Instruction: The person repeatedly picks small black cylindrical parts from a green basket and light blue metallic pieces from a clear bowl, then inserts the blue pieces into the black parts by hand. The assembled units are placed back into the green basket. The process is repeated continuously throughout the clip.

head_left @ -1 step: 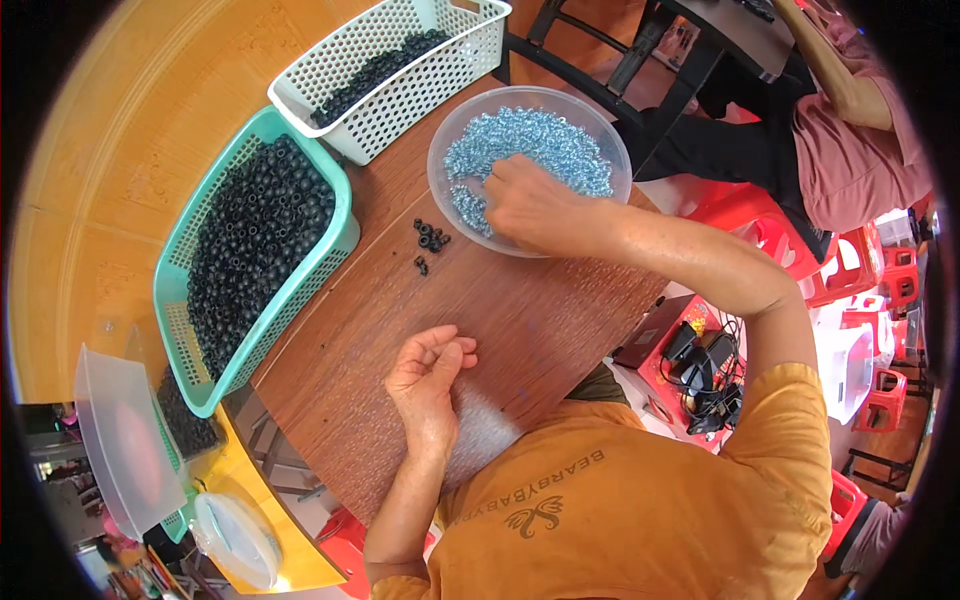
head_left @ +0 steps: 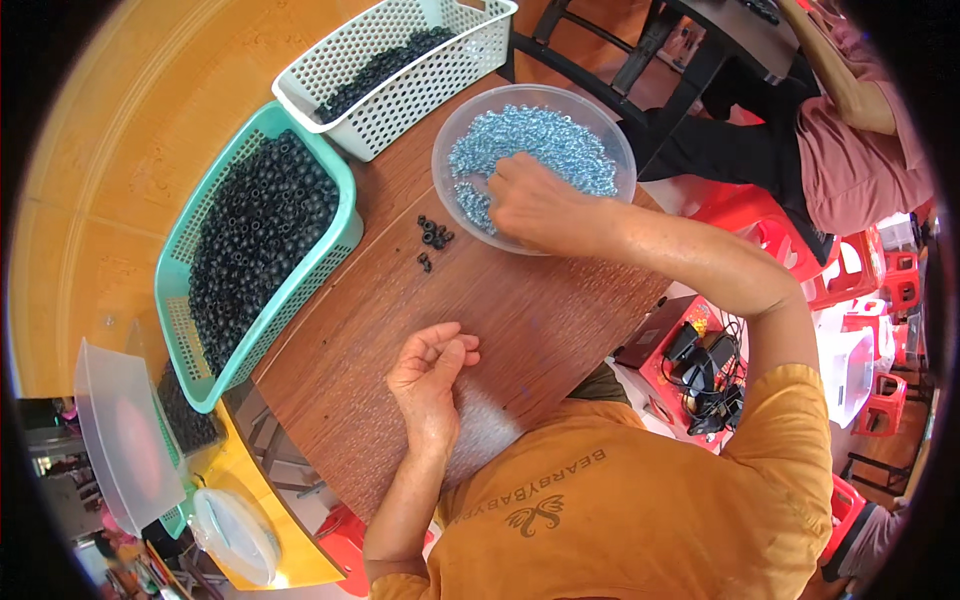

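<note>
I see the right hand (head_left: 540, 207) in the bowl (head_left: 625, 160) of blue beads (head_left: 530, 130) by the desk (head_left: 520, 320)'s far edge, fingers bunched, tips hidden; I can't tell what they pinch. The left hand (head_left: 430, 372) curls loosely toward the near edge, thumb beside forefinger. Black beads (head_left: 435, 236) lie near the bowl.

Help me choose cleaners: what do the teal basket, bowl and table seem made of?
Teal basket: likely plastic, softly glossy, with regular holes.
Bowl: probably plastic, since its wall looks cloudy and translucent.
Table: brown grain and slight sheen suggest wood or laminate; I can't tell which.
</note>
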`<state>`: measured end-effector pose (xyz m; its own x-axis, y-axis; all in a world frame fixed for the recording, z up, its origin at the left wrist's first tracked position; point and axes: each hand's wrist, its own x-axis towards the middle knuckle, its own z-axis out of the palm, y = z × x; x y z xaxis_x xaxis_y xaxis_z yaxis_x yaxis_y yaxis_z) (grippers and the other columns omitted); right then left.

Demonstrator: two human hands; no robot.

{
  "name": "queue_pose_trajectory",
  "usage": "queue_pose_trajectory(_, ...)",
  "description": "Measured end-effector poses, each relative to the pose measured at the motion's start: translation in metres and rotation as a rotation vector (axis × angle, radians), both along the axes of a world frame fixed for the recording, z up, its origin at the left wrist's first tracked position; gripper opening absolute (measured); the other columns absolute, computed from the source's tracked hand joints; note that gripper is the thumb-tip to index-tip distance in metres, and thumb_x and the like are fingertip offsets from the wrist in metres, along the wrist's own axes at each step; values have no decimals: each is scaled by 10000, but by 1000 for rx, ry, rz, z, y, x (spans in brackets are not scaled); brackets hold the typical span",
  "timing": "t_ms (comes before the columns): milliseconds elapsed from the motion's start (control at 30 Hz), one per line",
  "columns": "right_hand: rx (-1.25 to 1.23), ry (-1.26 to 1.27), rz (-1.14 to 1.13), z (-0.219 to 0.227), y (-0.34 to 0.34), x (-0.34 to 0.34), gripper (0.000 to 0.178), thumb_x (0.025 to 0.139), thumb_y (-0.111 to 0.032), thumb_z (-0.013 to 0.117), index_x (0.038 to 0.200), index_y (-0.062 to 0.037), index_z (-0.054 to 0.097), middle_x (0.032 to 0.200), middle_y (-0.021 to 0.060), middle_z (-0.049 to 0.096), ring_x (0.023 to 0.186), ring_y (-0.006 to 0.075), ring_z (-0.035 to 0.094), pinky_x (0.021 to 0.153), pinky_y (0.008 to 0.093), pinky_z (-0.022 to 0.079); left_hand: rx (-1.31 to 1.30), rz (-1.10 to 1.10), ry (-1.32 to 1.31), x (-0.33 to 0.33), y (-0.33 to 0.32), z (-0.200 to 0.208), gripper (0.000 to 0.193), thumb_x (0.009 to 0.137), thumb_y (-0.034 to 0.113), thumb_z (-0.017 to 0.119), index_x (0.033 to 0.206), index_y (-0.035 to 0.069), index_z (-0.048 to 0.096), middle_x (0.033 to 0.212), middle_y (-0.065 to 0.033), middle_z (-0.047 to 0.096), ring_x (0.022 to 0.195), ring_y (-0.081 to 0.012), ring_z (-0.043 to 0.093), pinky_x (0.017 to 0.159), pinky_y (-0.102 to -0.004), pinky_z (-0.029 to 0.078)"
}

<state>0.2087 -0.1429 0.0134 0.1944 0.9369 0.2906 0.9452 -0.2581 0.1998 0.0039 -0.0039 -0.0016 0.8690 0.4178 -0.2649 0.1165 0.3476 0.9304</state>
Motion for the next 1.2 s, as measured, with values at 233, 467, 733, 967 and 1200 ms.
queue_pose_trajectory(233, -38, 95, -51, -2, 7, 5, 84, 660, -90, 606, 608, -27, 624, 684, 137, 594, 728, 273, 561, 637, 372, 391, 28, -20, 39, 6, 15, 7, 132, 835, 12, 585, 957, -38, 593, 815, -134, 657, 653, -154, 604, 616, -240, 461)
queue_pose_trajectory(467, 44, 230, -52, 0, 7, 5, 41, 642, -26, 592, 643, 12, 607, 720, 175, 600, 753, 332, 563, 660, 404, 400, 381, 60, -114, 39, 43, -5, 139, 856, 37, 574, 971, -42, 581, 790, -101, 638, 698, -141, 596, 658, -248, 487)
queue_pose_trajectory(733, 364, 546, -223, 16, -7, -8, 70, 740, -38, 601, 795, -6, 572, 757, 158, 590, 739, 320, 571, 651, 389, 441, 1494, -27, -267, 95, 49, -7, 164, 747, 3, 617, 889, 75, 656, 805, -49, 627, 785, -185, 585, 733, -316, 417)
queue_pose_trajectory(967, 649, 1058, -371, 33, -23, -27, 114, 798, -73, 607, 845, 29, 591, 748, 121, 626, 666, 178, 592, 595, 320, 457, 1724, -200, -212, 110, 48, -10, 213, 675, -15, 641, 846, 103, 685, 739, -43, 575, 735, -214, 544, 724, -349, 347)
queue_pose_trajectory(1200, 943, 1369, -401, 35, -37, -30, 114, 840, -86, 595, 852, 27, 606, 753, 51, 620, 675, 86, 560, 585, 230, 452, 1783, -268, -214, 110, 47, -8, 198, 621, -23, 662, 806, 48, 648, 731, -77, 582, 737, -231, 546, 735, -366, 337)
